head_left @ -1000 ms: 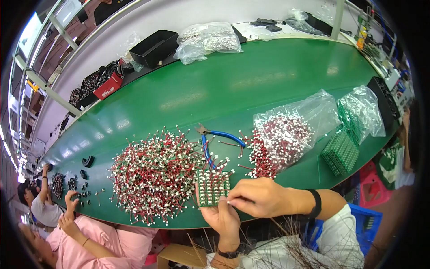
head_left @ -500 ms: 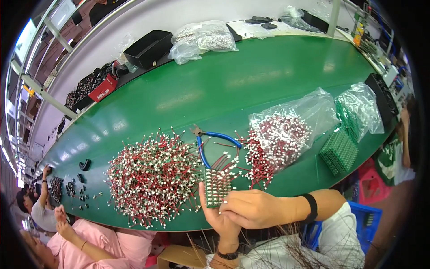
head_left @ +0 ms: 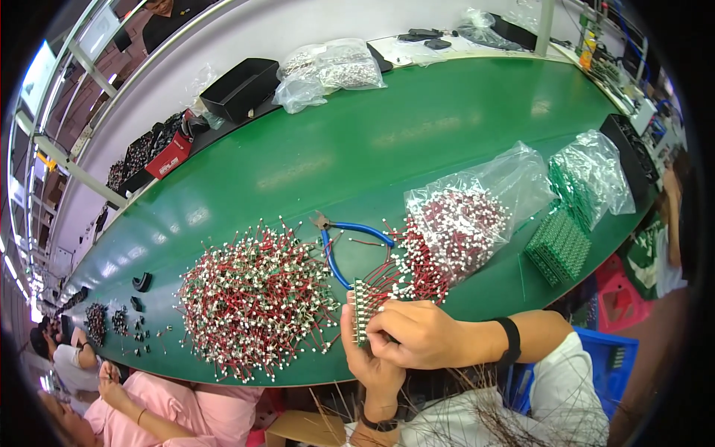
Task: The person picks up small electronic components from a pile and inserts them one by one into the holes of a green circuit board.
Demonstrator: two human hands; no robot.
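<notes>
My left hand (head_left: 370, 366) grips the lower part of a narrow green circuit board panel (head_left: 360, 307), with the thumb or a finger along its left edge. Rows of small white and metal parts line the panel, and red wires stick out on its right. Fingers bent in a pinch, my right hand (head_left: 421, 333) is against the panel's lower right side; whatever they hold is hidden. Just beyond the panel lie blue-handled cutting pliers (head_left: 333, 253), jaws pointing away. A large heap of red wires with white connectors (head_left: 253, 302) spreads to the left.
To the right, a clear plastic bag (head_left: 465, 223) spills more wired connectors. Beyond it are stacked green board panels (head_left: 558, 247) and another bag (head_left: 596, 179). Black parts (head_left: 141, 281) lie far left, near a co-worker in pink (head_left: 164, 410). A black bin (head_left: 240, 88) stands at the back.
The panel has turned in my left hand and now shows a narrower face. My right hand has shifted slightly up against it. At left, the co-worker's hands have moved.
</notes>
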